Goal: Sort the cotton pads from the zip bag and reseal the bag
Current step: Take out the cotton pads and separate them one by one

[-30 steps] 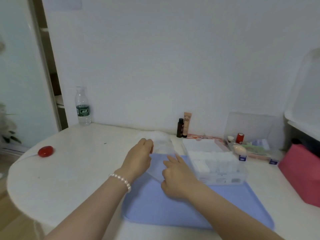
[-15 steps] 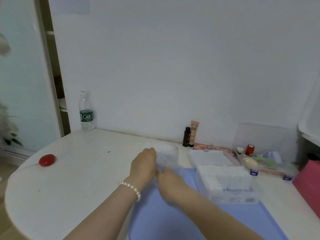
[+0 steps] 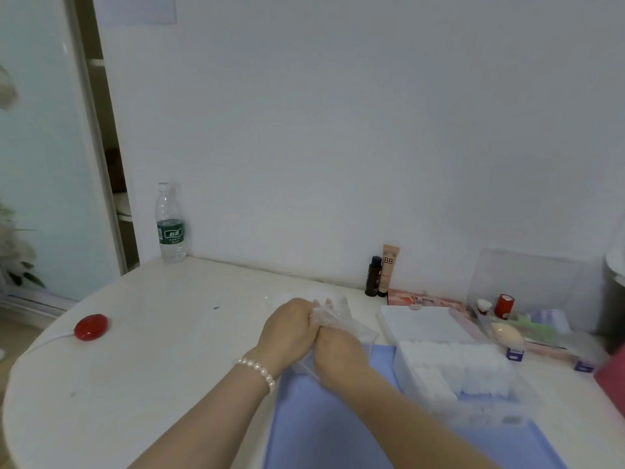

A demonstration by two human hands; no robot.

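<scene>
Touching hands [image 3: 316,336] (knuckles up) pinching zip bag [image 3: 333,316]

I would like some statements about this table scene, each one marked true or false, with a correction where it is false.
1. Both hands hold the clear zip bag. True: the left hand and the right hand meet on it.
2. The water bottle lies on its side. False: it stands upright near the wall.
3. The clear box holds white cotton pads. True.
4. The red round object lies on the blue mat. False: it lies on the white table, far from the mat.
5. The left wrist wears a pearl bracelet. True.
</scene>
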